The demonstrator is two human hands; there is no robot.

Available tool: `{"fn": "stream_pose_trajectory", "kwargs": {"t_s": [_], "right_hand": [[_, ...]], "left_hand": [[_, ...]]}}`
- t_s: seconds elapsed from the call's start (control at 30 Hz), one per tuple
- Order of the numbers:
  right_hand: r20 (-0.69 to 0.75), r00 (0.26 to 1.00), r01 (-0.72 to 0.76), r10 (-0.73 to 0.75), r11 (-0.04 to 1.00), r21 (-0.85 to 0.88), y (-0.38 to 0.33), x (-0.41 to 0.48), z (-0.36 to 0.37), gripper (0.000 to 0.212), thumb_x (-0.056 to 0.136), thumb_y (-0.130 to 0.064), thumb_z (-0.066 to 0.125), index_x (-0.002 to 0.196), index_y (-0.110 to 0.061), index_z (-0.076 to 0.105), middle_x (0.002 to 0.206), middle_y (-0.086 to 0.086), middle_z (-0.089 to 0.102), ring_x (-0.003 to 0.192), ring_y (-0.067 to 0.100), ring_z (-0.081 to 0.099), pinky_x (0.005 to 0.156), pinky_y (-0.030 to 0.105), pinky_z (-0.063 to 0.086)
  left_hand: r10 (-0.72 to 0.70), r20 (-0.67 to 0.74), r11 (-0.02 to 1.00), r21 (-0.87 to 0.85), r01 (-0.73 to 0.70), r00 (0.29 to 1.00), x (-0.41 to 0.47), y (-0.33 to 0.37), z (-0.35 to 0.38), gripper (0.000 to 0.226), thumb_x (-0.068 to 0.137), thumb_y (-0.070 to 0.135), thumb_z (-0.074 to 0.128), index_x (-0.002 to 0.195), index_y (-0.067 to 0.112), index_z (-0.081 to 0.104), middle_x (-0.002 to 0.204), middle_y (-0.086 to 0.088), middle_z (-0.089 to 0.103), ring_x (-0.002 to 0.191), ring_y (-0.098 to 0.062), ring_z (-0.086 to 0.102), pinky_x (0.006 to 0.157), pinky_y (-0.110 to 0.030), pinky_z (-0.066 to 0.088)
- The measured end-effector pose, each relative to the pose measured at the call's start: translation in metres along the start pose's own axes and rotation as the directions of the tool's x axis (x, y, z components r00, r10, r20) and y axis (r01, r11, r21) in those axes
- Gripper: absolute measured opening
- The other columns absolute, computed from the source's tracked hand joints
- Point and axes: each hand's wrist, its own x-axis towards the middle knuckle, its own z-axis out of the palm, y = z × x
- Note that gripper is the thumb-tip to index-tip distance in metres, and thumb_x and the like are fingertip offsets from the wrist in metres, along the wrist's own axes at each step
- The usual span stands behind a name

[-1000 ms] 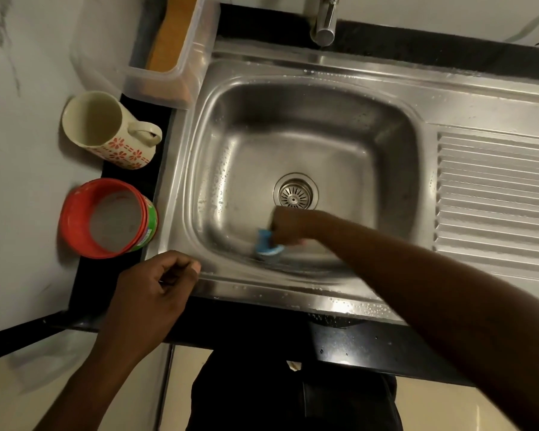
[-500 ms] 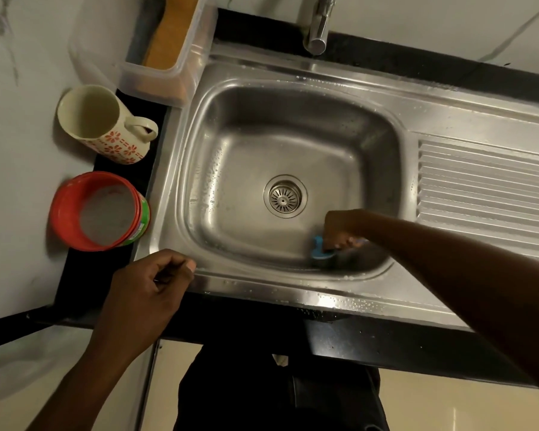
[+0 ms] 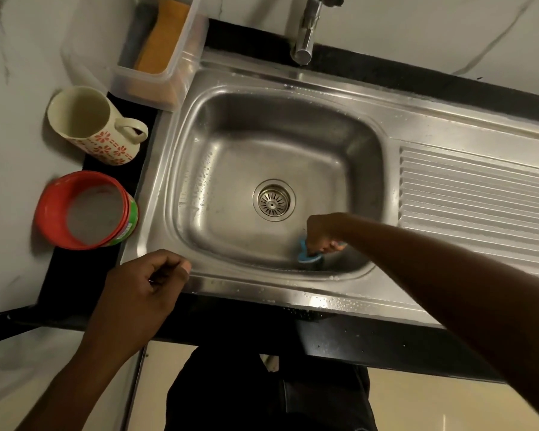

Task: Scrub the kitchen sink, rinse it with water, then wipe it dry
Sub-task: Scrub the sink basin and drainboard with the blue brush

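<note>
Fingers point(image 3: 154, 264) of your left hand point(image 3: 137, 290) sit loosely curled, holding nothing, at the near-left rim of the sink point(image 3: 262, 289), probably to steady you as you lean in. Further in, your right hand point(image 3: 322, 233) wraps its fingers round a blue scrubber point(image 3: 307, 258), pressed to the basin floor, near and right of the drain point(image 3: 273, 200); this looks like the scrubbing stage. At the far rim the tap point(image 3: 305, 32) shows no water, so rinsing and wiping remain. A red tub point(image 3: 87, 209) and mug point(image 3: 97, 126) stand left, clear of the work.
</note>
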Motion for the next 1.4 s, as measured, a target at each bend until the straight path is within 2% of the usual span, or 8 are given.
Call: {"fn": "stream_pose_trajectory", "kwargs": {"t_s": [0.27, 0.43, 0.57, 0.7, 0.93, 1.07, 1.23, 1.4], "right_hand": [[0.152, 0.976, -0.126, 0.157, 0.973, -0.194, 0.030, -0.031, -0.047, 0.036, 0.096, -0.027, 0.074, 0.067, -0.011, 0.060, 0.058, 0.000, 0.047, 0.043, 0.010, 0.034, 0.040, 0.019, 0.029], [-0.095, 0.994, 0.045, -0.056, 0.992, -0.122, 0.002, 0.005, 0.005, 0.028, 0.092, -0.018, 0.078, 0.110, 0.002, 0.070, 0.104, 0.012, 0.074, 0.089, 0.022, 0.072, 0.080, 0.031, 0.059], [0.052, 0.999, 0.016, -0.012, 0.996, -0.091, 0.013, -0.018, -0.024, 0.026, 0.092, -0.017, 0.077, 0.072, -0.005, 0.065, 0.054, 0.001, 0.058, 0.040, 0.011, 0.046, 0.040, 0.020, 0.038], [0.162, 0.978, -0.131, 0.130, 0.991, -0.004, 0.036, -0.033, -0.044, 0.038, 0.094, -0.022, 0.075, 0.062, -0.011, 0.057, 0.051, -0.001, 0.042, 0.037, 0.010, 0.031, 0.038, 0.016, 0.025], [0.175, 0.984, -0.021, -0.026, 0.965, 0.263, -0.015, -0.022, -0.014, 0.019, 0.095, -0.018, 0.071, 0.085, -0.006, 0.061, 0.061, 0.002, 0.044, 0.042, 0.009, 0.030, 0.037, 0.018, 0.024], [0.141, 0.945, 0.260, -0.296, 0.938, 0.230, -0.090, -0.074, -0.051, 0.026, 0.097, -0.027, 0.073, 0.108, -0.003, 0.069, 0.063, 0.000, 0.051, 0.046, 0.009, 0.035, 0.038, 0.019, 0.026], [-0.249, 0.716, 0.678, -0.653, 0.735, 0.020, -0.177, -0.135, -0.073, 0.032, 0.097, -0.027, 0.073, 0.124, -0.011, 0.072, 0.071, 0.003, 0.063, 0.049, 0.008, 0.048, 0.042, 0.020, 0.039], [-0.459, 0.356, 0.765, -0.814, 0.536, -0.357, -0.248, -0.146, -0.059, 0.029, 0.095, -0.032, 0.072, 0.115, -0.011, 0.076, 0.086, -0.010, 0.066, 0.070, -0.004, 0.061, 0.063, 0.012, 0.044]], "left_hand": [[-0.003, -0.016, 1.000, -0.010, 0.003, 1.000, 0.007, 0.001, -0.003, 0.012, 0.095, 0.019, 0.073, 0.086, 0.027, 0.074, 0.080, 0.017, 0.074, 0.078, -0.003, 0.070, 0.069, -0.008, 0.051], [0.007, -0.028, 1.000, -0.016, -0.007, 1.000, 0.011, 0.009, -0.001, 0.013, 0.096, 0.020, 0.072, 0.083, 0.024, 0.074, 0.076, 0.013, 0.073, 0.076, -0.006, 0.070, 0.066, -0.008, 0.048], [0.014, -0.014, 0.998, -0.055, -0.015, 1.000, 0.019, 0.012, -0.002, 0.014, 0.096, 0.020, 0.072, 0.084, 0.025, 0.074, 0.076, 0.012, 0.073, 0.073, -0.006, 0.069, 0.066, -0.009, 0.048], [0.028, 0.012, 0.996, -0.086, -0.027, 1.000, 0.024, 0.012, -0.004, 0.015, 0.098, 0.021, 0.071, 0.084, 0.027, 0.073, 0.075, 0.011, 0.072, 0.071, -0.005, 0.069, 0.064, -0.013, 0.052], [0.056, -0.022, 0.994, -0.088, -0.057, 0.998, 0.025, 0.007, -0.014, 0.013, 0.097, 0.018, 0.071, 0.086, 0.023, 0.075, 0.078, 0.011, 0.073, 0.080, -0.007, 0.071, 0.071, -0.016, 0.054], [0.034, -0.055, 0.994, -0.100, -0.040, 0.998, 0.022, -0.004, -0.023, 0.011, 0.096, 0.015, 0.072, 0.087, 0.022, 0.075, 0.081, 0.015, 0.073, 0.083, -0.005, 0.071, 0.072, -0.010, 0.051], [-0.015, -0.075, 0.995, -0.096, 0.008, 0.997, 0.016, -0.016, -0.027, 0.013, 0.096, 0.013, 0.072, 0.085, 0.020, 0.074, 0.080, 0.015, 0.073, 0.080, -0.004, 0.071, 0.070, -0.008, 0.050], [-0.069, -0.104, 0.991, -0.121, 0.056, 0.992, 0.008, -0.023, -0.027, 0.013, 0.096, 0.017, 0.070, 0.084, 0.021, 0.075, 0.079, 0.010, 0.075, 0.081, -0.006, 0.072, 0.071, -0.017, 0.055]]}}
